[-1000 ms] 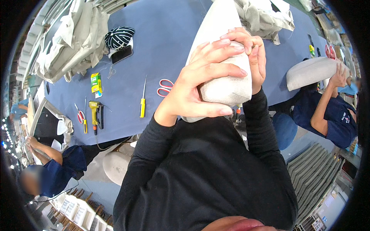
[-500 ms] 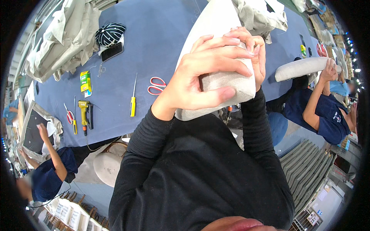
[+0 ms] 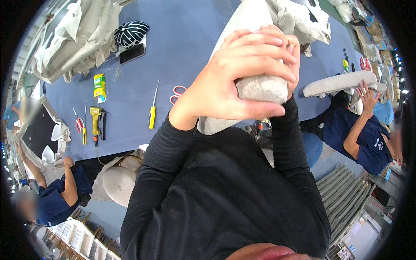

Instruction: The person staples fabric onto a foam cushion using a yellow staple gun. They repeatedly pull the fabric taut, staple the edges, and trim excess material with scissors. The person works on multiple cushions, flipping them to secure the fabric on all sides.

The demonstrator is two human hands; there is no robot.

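A light grey, fabric-covered upholstered pad (image 3: 264,88) stands before my chest, its near rounded end between my hands and the rest stretching away over the table. Wrapped over this end, my left hand (image 3: 247,71) has its fingers across the top and its thumb along the near face. On the far right side, my right hand (image 3: 293,54) grips the same end, its fingers meeting the left ones and partly hidden behind them. Red-and-white handled scissors (image 3: 177,92) lie just left of my left wrist, partly covered by it.
On the blue table (image 3: 130,86) are a yellow-handled screwdriver (image 3: 151,117), a staple gun (image 3: 96,118), a green-yellow box (image 3: 99,86), a phone (image 3: 132,53), a striped cap (image 3: 131,34) and piled fabric (image 3: 82,39). Co-workers handle padded pieces at left (image 3: 56,195) and right (image 3: 357,130).
My left hand has turned and slid up and right over the pad's end, its thumb now farther right. The left co-worker's raised hand has come down; the right co-worker's fingers have spread.
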